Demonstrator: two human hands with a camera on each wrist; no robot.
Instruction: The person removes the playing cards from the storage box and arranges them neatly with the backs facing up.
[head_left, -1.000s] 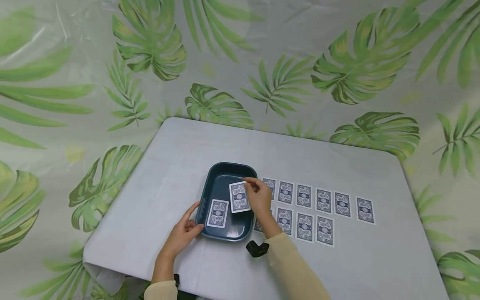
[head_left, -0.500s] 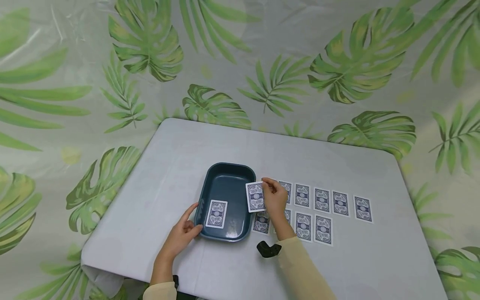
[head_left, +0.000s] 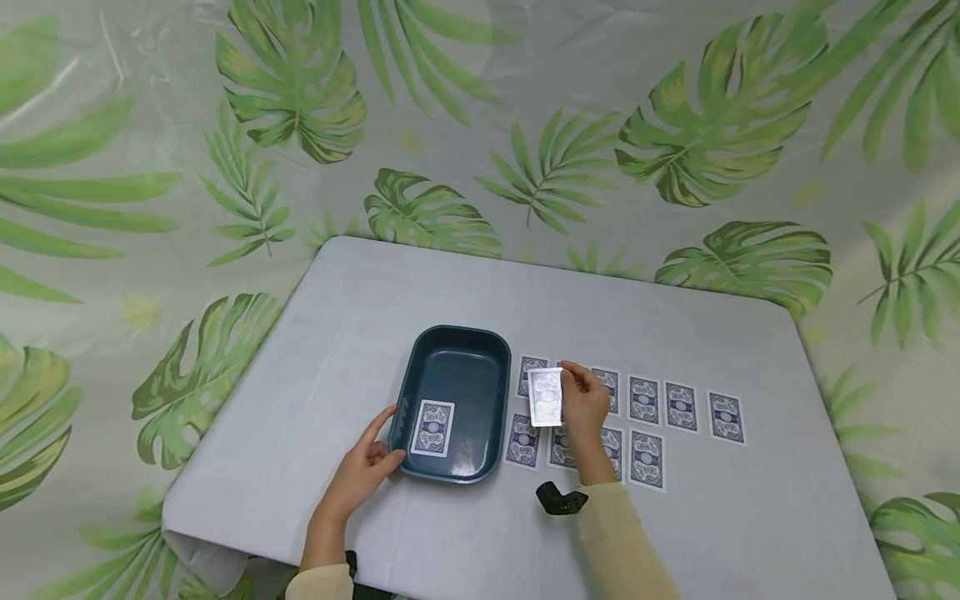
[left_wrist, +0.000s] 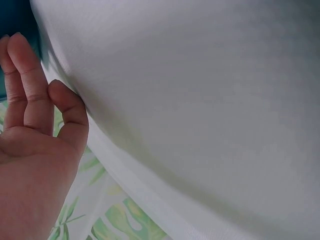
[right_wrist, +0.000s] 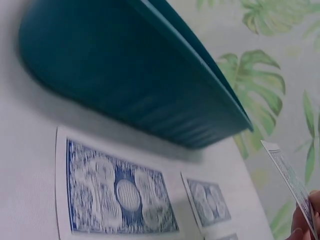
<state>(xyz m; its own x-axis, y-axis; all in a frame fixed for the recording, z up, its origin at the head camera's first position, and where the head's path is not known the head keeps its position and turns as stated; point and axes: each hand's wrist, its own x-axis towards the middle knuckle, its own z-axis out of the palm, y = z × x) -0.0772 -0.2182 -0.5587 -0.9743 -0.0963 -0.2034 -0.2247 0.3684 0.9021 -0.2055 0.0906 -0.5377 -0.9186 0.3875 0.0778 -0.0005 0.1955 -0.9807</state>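
My right hand (head_left: 587,407) pinches a playing card (head_left: 544,398) by its right edge, raised over the rows of cards. Its back catches bright glare; in the right wrist view the held card (right_wrist: 289,179) appears nearly edge-on. A dark teal tray (head_left: 461,367) stands left of the rows, with one face-down card (head_left: 432,428) lying at its near left. My left hand (head_left: 362,468) rests at the tray's left side, index fingertip and thumb at the rim. In the left wrist view the fingers of my left hand (left_wrist: 32,135) are extended beside the tray (left_wrist: 15,22).
Two rows of face-down blue-backed cards lie right of the tray, the rightmost card (head_left: 727,417) a little apart. My right hand and the held card cover some of them. A white cloth (head_left: 420,533) covers the table, before a leaf-patterned backdrop (head_left: 555,75).
My right hand has carried the card rightward, from over the tray, past its right rim, to above the card rows. The left hand stays at the tray.
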